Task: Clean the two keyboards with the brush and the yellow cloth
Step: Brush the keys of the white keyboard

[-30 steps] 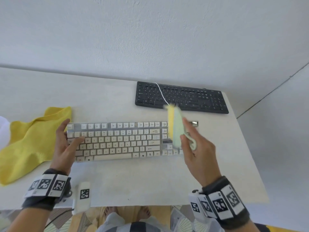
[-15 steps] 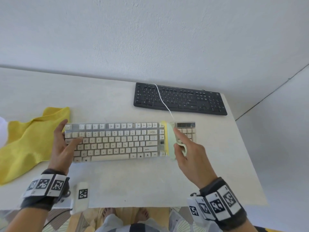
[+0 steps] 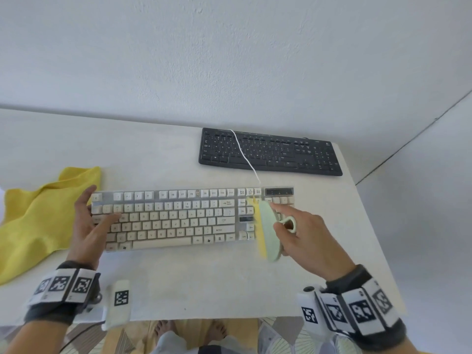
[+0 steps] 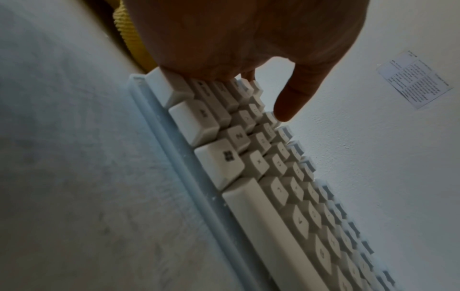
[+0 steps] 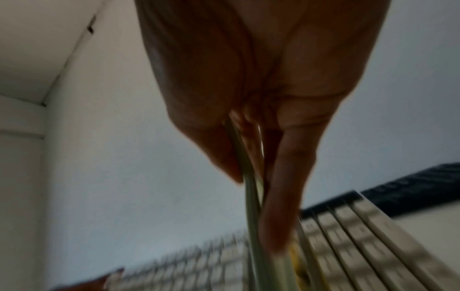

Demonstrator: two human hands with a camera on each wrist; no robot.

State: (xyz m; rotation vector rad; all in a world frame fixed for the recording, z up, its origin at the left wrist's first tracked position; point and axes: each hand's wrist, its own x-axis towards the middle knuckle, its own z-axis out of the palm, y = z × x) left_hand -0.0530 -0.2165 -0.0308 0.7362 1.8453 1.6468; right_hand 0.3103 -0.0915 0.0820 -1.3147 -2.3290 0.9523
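Note:
A white keyboard (image 3: pixel 176 218) lies in front of me on the table. My left hand (image 3: pixel 88 226) rests flat on its left end, fingers straight, thumb on the keys (image 4: pixel 288 102). My right hand (image 3: pixel 304 241) grips a pale green brush (image 3: pixel 269 231) with yellow bristles, held over the keys between the main block and the number pad. The brush (image 5: pixel 251 196) shows edge-on between thumb and forefinger in the blurred right wrist view. A black keyboard (image 3: pixel 270 152) sits at the back right. The yellow cloth (image 3: pixel 33 221) lies crumpled at the left.
A white cable (image 3: pixel 242 152) runs from the white keyboard across the black one. The table's right edge (image 3: pixel 367 226) drops off close to my right hand. A wall (image 3: pixel 229 60) stands behind the table. A paper label (image 4: pixel 415 78) is stuck on the wall.
My right hand has brought the brush down from the air onto the white keyboard's right part and drawn it toward the front edge. The left hand has stayed on the keyboard's left end.

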